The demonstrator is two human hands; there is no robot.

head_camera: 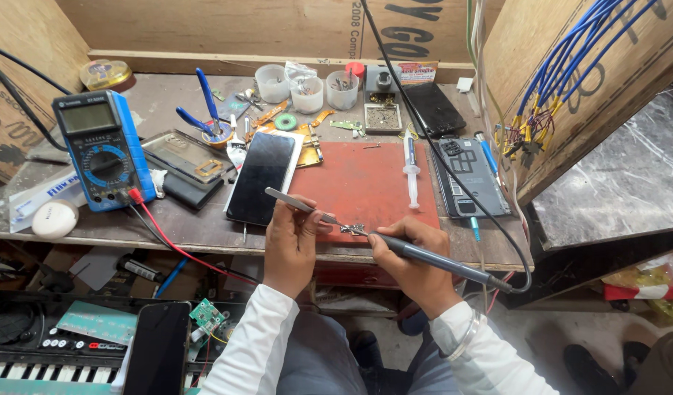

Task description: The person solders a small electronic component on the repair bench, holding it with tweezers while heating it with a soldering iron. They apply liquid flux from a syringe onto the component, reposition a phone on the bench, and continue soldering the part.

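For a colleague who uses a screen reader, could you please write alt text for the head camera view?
A person's left hand holds tweezers on a small metal part while the right hand touches a soldering iron to it, above a red mat. A phone and blue multimeter lie left.

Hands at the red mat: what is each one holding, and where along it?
Left hand grips metal tweezers about mid-length, tips on a small metal part. Right hand holds a soldering iron near its front end, pen-style.
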